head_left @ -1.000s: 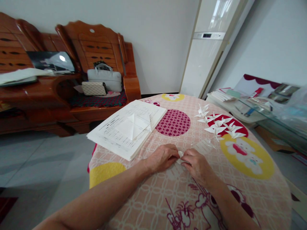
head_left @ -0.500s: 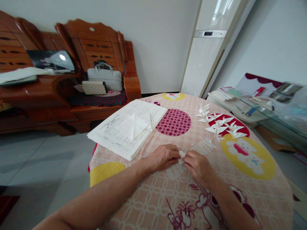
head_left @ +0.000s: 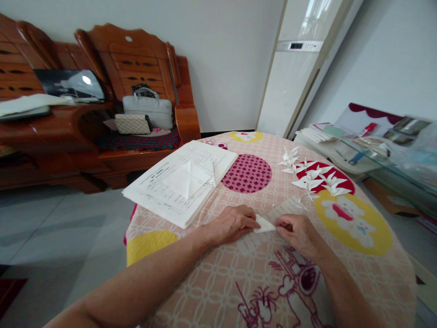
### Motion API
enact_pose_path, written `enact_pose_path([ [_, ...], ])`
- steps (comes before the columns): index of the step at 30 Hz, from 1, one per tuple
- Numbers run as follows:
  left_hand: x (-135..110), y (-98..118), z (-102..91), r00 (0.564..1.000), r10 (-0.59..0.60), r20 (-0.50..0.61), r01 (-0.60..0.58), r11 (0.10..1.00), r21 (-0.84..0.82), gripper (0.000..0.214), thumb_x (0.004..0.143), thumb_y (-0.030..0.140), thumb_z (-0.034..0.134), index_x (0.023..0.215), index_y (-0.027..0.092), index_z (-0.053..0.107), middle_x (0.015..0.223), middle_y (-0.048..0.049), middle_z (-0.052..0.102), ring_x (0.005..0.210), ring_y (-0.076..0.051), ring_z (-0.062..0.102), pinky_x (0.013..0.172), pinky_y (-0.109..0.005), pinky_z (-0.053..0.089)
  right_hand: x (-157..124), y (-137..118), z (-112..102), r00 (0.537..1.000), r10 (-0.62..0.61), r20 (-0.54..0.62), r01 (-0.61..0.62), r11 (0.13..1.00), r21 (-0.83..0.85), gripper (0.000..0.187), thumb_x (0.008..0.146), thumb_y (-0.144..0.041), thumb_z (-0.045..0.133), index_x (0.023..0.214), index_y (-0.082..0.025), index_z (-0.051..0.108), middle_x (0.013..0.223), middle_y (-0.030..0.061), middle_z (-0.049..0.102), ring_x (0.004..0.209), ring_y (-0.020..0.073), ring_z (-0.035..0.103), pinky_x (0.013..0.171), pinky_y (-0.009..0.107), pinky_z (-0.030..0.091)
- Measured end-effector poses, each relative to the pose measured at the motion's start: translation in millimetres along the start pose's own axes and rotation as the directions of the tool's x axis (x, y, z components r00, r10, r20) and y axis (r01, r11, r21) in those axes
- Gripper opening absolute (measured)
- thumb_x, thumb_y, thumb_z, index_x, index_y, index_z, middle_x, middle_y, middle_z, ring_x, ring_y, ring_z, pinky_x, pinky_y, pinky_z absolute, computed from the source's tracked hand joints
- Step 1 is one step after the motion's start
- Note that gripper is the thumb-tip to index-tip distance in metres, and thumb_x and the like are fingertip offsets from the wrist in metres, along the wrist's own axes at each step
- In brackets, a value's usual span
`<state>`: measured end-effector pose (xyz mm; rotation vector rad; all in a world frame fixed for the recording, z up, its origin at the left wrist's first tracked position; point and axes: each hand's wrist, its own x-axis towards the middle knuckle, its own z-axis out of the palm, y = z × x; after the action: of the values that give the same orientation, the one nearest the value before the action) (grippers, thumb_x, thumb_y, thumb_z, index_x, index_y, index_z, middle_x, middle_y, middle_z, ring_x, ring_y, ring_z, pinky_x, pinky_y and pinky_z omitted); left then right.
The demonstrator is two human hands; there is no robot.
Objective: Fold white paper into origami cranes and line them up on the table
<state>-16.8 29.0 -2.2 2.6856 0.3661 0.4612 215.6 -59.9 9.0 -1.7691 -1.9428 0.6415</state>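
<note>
A small folded piece of white paper [head_left: 264, 224] lies between my hands, its pointed end toward the right. My left hand [head_left: 239, 222] is closed on its left part, fingers bent over the edge. At the right tip, my right hand [head_left: 296, 230] pinches the point between thumb and fingers. Under the paper lies a clear ruler-like strip [head_left: 251, 245], partly covered by my hands. Several folded paper cranes [head_left: 312, 175] stand in a group beyond my right hand. To the left, a creased square of paper [head_left: 189, 180] rests on a stack of printed sheets [head_left: 160, 193].
A patterned cloth covers the round table [head_left: 205, 282]. At the right stands a glass-topped shelf [head_left: 378, 166] with papers and plastic bags. A wooden chair [head_left: 143, 64] holding a handbag [head_left: 149, 110] is at the back left, near a tall white air conditioner [head_left: 293, 77].
My right hand has moved right, away from my left hand, to the paper's tip. More of the folded paper shows between the hands. My left hand has hardly moved.
</note>
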Motion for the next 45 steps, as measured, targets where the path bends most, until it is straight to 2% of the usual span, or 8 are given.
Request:
enact_pose_path([
  [7,2,4,-1.0,0.998,0.039,0.052,-0.044,0.993,0.107,0.028,0.094,0.023,0.051,0.115,0.030,0.068,0.100,-0.0023,0.066,0.085,-0.013,0.060,0.073,-0.023,0.042,-1,0,-3,0.999,0.042,0.007,-0.043,0.998,0.038,0.015,0.073,-0.017,0.052,0.068,-0.016,0.066,0.058,0.0000,0.060,0.054,0.0130,0.052,0.048,0.021,0.034],
  [13,1,4,0.7,0.996,0.068,0.054,-0.076,0.983,0.170,0.028,0.095,0.026,0.051,0.117,0.032,0.066,0.099,-0.0015,0.065,0.084,-0.013,0.059,0.073,-0.024,0.041,0,4,-1,0.999,0.043,0.011,-0.044,0.997,0.062,0.010,0.071,-0.017,0.053,0.067,-0.016,0.062,0.057,-0.0015,0.057,0.053,0.0116,0.049,0.047,0.020,0.033],
  [20,0,4,1.3,0.995,0.071,0.065,-0.081,0.982,0.169,0.028,0.095,0.026,0.050,0.117,0.032,0.066,0.099,-0.0022,0.064,0.084,-0.013,0.059,0.074,-0.024,0.041,-1,2,-3,0.996,0.074,0.044,-0.079,0.989,0.124,0.008,0.070,-0.015,0.053,0.068,-0.016,0.061,0.055,-0.0026,0.056,0.050,0.0102,0.047,0.045,0.019,0.031],
  [33,2,6,-0.5,0.993,0.074,0.090,-0.089,0.979,0.182,0.028,0.093,0.023,0.052,0.116,0.031,0.066,0.101,-0.0021,0.063,0.085,-0.015,0.059,0.072,-0.025,0.041,1,-1,1,0.984,0.162,0.073,-0.173,0.966,0.193,0.009,0.071,-0.021,0.056,0.074,-0.016,0.063,0.059,-0.0006,0.061,0.051,0.0117,0.051,0.046,0.021,0.034],
  [40,2,6,0.1,0.993,0.080,0.085,-0.094,0.980,0.177,0.027,0.093,0.023,0.054,0.115,0.032,0.066,0.102,-0.0017,0.064,0.085,-0.015,0.059,0.074,-0.025,0.041,2,-2,3,0.982,0.176,0.063,-0.183,0.972,0.149,0.010,0.073,-0.024,0.055,0.073,-0.016,0.062,0.059,-0.0008,0.061,0.052,0.0119,0.052,0.047,0.021,0.032],
  [45,2,6,-0.3,0.993,0.077,0.093,-0.092,0.981,0.171,0.026,0.093,0.023,0.054,0.114,0.031,0.068,0.103,-0.0024,0.065,0.086,-0.015,0.059,0.075,-0.025,0.041,3,-6,4,0.983,0.183,0.029,-0.184,0.982,0.048,0.012,0.076,-0.024,0.053,0.070,-0.017,0.061,0.059,-0.0002,0.062,0.053,0.0131,0.053,0.049,0.022,0.033],
])
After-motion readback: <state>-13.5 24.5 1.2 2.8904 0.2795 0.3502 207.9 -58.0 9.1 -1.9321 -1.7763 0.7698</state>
